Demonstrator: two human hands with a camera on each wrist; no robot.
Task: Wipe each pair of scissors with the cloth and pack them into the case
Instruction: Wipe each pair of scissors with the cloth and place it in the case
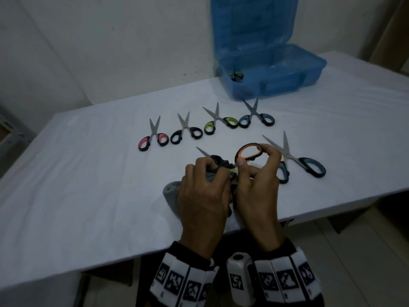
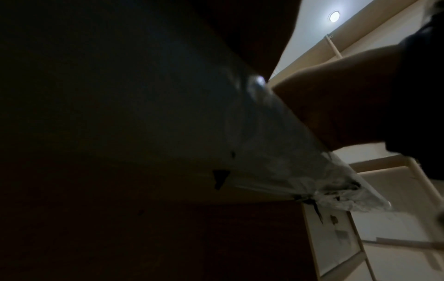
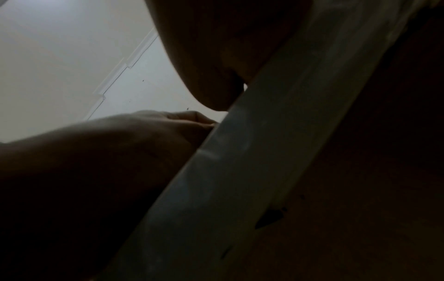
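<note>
Orange-handled scissors [image 1: 243, 155] held above the white table [image 1: 88, 185] near its front edge. Right hand [image 1: 257, 187] pinching the orange handle loop between thumb and fingers. Left hand [image 1: 203, 191] curled round the grey cloth [image 1: 171, 190], bunched over the blades, one tip protruding. Likely stiff, light, smooth steel; sharp at edge and tip, hence best held by the rubbery handle loops, cloth soft and yielding round the blade. Blue case [image 1: 270, 69] open at the far right of the table, lid upright, one green-handled pair [image 1: 236, 76] inside. Five more pairs lying opened on the table: pink-handled [image 1: 153, 138], black-handled [image 1: 186, 132], green-handled [image 1: 221, 122], small blue-handled [image 1: 256, 118], large blue-handled [image 1: 296, 160] just beside the right hand. Row of scissors between hands and case, probably to be cleared when carrying. Wrist views dark, showing only table edge.
</note>
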